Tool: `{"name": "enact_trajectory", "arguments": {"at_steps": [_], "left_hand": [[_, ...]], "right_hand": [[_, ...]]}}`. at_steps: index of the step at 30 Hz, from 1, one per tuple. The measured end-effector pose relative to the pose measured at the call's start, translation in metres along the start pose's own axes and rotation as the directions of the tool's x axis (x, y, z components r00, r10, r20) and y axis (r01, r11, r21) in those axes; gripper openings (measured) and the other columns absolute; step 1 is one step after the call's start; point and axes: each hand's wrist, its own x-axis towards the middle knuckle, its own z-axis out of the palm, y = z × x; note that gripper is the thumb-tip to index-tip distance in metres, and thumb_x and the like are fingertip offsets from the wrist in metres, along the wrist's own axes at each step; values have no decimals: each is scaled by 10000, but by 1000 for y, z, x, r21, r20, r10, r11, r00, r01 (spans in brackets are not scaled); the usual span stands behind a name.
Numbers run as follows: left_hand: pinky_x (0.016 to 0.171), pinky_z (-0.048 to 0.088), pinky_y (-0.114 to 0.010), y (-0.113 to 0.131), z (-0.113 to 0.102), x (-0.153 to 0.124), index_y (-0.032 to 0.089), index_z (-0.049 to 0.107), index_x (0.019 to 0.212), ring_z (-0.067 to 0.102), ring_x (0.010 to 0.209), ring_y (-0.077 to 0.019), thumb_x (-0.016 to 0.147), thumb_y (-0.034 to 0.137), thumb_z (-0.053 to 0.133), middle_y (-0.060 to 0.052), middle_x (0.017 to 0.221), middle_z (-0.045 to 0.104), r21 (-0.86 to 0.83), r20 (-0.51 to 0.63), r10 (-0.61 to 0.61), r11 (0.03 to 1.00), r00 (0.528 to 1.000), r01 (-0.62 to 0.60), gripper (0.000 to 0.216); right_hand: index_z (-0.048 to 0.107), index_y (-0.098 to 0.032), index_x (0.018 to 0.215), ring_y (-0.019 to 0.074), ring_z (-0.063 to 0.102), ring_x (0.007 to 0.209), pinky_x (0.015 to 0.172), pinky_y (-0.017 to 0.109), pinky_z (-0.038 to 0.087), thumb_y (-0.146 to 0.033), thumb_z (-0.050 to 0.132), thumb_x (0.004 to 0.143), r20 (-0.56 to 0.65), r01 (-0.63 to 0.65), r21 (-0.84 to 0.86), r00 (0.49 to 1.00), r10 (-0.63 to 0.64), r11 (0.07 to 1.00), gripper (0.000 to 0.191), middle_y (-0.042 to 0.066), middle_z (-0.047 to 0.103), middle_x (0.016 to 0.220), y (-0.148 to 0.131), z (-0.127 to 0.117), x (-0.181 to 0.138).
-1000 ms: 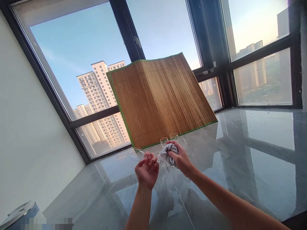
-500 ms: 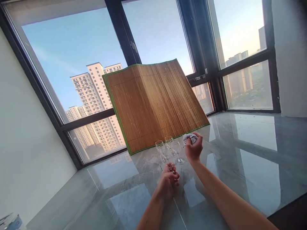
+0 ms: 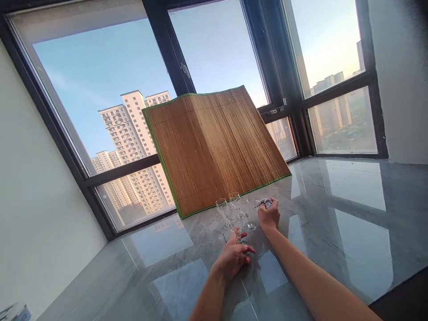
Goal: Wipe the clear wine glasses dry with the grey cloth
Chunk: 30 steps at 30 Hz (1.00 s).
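Several clear stemmed glasses point(image 3: 234, 213) stand close together on the glossy grey marble surface point(image 3: 334, 232), in front of a bamboo mat. My left hand point(image 3: 234, 257) rests by the foot of the nearest glass, fingers loosely curled around its base. My right hand point(image 3: 268, 215) is just right of the glasses, its fingers closed on a small grey cloth point(image 3: 265, 202) that it presses down onto the surface.
A brown bamboo mat with a green edge point(image 3: 214, 147) leans against the dark-framed windows point(image 3: 174, 58) at the back. A white wall runs along the left. A metal lid or container point(image 3: 15, 311) shows at the bottom left corner.
My left hand brought a glass from mid-air down to stand with the others. My right hand carried the cloth rightward, away from that glass, and lowered it to the surface.
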Motion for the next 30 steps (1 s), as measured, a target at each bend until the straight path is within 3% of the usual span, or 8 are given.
{"name": "enact_trajectory", "arguments": {"at_steps": [3, 5, 9, 11, 13, 17, 23, 30], "left_hand": [[473, 350, -199, 9, -6, -7, 268, 415, 1308, 614, 757, -111, 624, 192, 649, -102, 1380, 383, 213, -8, -49, 976, 999, 49, 727], [490, 357, -215, 13, -15, -10, 226, 494, 1254, 582, 681, -97, 664, 210, 621, -94, 1279, 500, 449, -89, 12, 893, 996, 29, 604], [643, 413, -263, 17, -32, -11, 181, 647, 1019, 495, 633, -106, 725, 214, 579, -29, 912, 640, 857, -111, 358, 507, 927, -93, 304], [719, 423, -287, 21, -36, -13, 200, 671, 949, 506, 701, -134, 737, 226, 580, -19, 888, 635, 936, -51, 448, 333, 893, -114, 232], [769, 429, -300, 26, -38, -17, 211, 673, 907, 525, 777, -154, 735, 207, 571, -24, 936, 618, 963, -21, 474, 245, 880, -109, 200], [873, 432, -311, 30, -40, -25, 208, 653, 884, 544, 939, -183, 721, 171, 570, -40, 1012, 580, 964, 40, 449, 218, 893, -153, 187], [939, 422, -351, 26, -35, -27, 227, 647, 1054, 543, 1048, -232, 771, 403, 631, -69, 1136, 569, 975, 73, 387, 168, 919, -148, 334], [990, 393, -362, 17, -19, -22, 251, 637, 1147, 504, 1138, -250, 805, 529, 579, -69, 1200, 562, 987, 107, 337, 81, 936, -142, 445]], "right_hand": [[511, -210, 1176, 254, 621, 824, 714, 321, 426, -295, 456, 822, -2, -25, -5, 1000, 25, 1000, 369, 102, 667, 946, 2, 4, 3], [520, -211, 1166, 248, 621, 829, 720, 315, 427, -288, 470, 816, -1, -28, -8, 1000, 28, 1000, 362, 94, 666, 937, 3, 6, 6], [520, -205, 1172, 240, 624, 837, 728, 307, 427, -282, 465, 824, -5, -37, -15, 999, 37, 999, 360, 91, 662, 932, 4, 7, 9], [522, -205, 1169, 238, 625, 837, 723, 303, 426, -280, 463, 829, -3, -43, -19, 999, 43, 999, 353, 89, 663, 929, 5, 7, 10], [527, -207, 1161, 237, 627, 837, 717, 300, 425, -279, 466, 830, 5, -47, -24, 999, 47, 999, 344, 86, 665, 923, 5, 8, 11], [526, -203, 1171, 239, 629, 844, 719, 300, 423, -270, 476, 831, 29, -51, -44, 998, 52, 998, 350, 85, 666, 919, 5, 11, 12], [520, -203, 1188, 232, 633, 841, 722, 291, 424, -275, 459, 846, 67, -57, -72, 996, 62, 996, 356, 81, 664, 903, 5, 11, 14], [519, -206, 1192, 237, 634, 830, 714, 298, 430, -288, 446, 849, 106, -73, -77, 991, 81, 994, 360, 86, 663, 901, 3, 7, 14]]}}
